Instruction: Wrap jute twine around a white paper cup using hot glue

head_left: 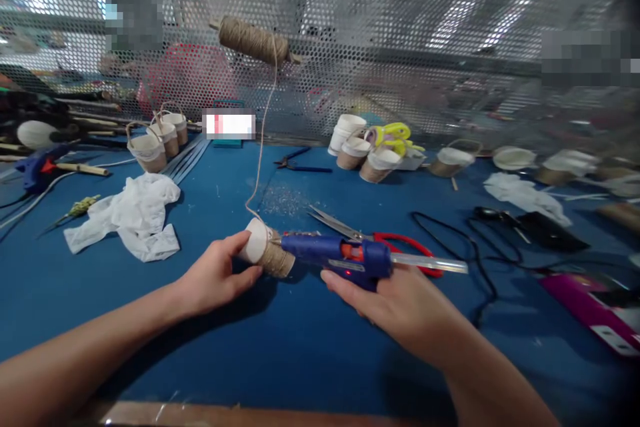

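Note:
Between the thumb and fingers of my left hand (220, 273) is a small white paper cup (256, 241), tilted on its side. Twine (276, 260) is wound around much of its wall. My right hand (395, 297) grips a blue hot glue gun (335, 255), with a clear glue stick (430, 263) sticking out of its back and a small red light lit. The gun's nozzle is at the twine-wrapped side of the cup; whether it touches I cannot tell. From the cup a strand of twine (261, 153) runs up to a twine spool (253, 40) hanging on the mesh.
Red-handled scissors (350, 230) lie just behind the glue gun, and pliers (303, 163) farther back. White cloth (133, 213) and another glue gun (37, 170) are at left. Several twine-wrapped cups (380, 165) stand along the back. A black cord (480, 257) crosses the right side.

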Available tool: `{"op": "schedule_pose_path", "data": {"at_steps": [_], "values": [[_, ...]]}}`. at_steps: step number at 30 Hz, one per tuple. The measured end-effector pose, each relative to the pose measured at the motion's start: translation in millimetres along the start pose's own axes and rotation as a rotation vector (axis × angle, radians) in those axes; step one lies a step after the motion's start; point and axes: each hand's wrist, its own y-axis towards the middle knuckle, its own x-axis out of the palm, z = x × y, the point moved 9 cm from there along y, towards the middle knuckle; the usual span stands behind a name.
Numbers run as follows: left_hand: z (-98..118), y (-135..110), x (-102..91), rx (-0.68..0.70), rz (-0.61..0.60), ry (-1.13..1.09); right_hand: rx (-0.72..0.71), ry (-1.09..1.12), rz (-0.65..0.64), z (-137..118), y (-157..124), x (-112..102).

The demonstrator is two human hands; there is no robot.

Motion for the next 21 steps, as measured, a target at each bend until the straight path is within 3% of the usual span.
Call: {"op": "schedule_pose_path", "data": {"at_steps": [5,9,13,21], "values": [[-2,0,1.2,-0.018,-0.014,-0.016,-0.062,-0.049,-0.026,-7,-1,1],[-4,0,0.8,-0.027,-0.018,0.016,-0.013,-0.076,-0.078,0,-3,7],[-4,0,-0.7,-0.022,-0.014,0.056,0.055,-0.072,-0.064,11,-5,9],[-4,0,-0.7,-0.021,-0.010,0.059,0.028,-0.018,-0.018,13,-7,8]]}}
